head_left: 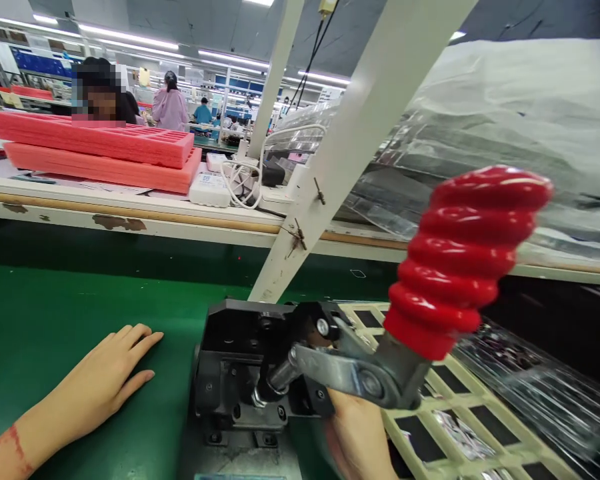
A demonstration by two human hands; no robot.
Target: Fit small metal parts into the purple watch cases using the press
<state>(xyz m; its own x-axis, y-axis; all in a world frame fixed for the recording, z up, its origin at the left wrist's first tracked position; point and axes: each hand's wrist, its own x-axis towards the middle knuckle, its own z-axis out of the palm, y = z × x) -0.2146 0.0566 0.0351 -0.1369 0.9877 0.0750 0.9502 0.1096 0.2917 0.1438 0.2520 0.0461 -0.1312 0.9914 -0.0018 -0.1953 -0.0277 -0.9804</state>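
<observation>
On the green tabletop (170,293) my left hand (113,367) lies palm down, fingers stretched out and holding nothing. Just right of it stands a black clamping fixture (235,373) with a metal toggle clamp (345,370). The clamp's red ribbed handle (465,260) points up and to the right. My right hand (357,430) is behind and below the clamp, at the fixture's right side. Its fingers are hidden, so I cannot see what it touches. A cream compartment tray (457,413) with dark pads and small parts in some pockets lies beside that hand.
A white shelf (105,220) crosses behind the table, carrying stacked red foam trays (110,157), a white power box (210,190) and cables. A slanted white post (350,147) rises behind the fixture. Clear plastic trays (555,380) sit at right. People work in the background.
</observation>
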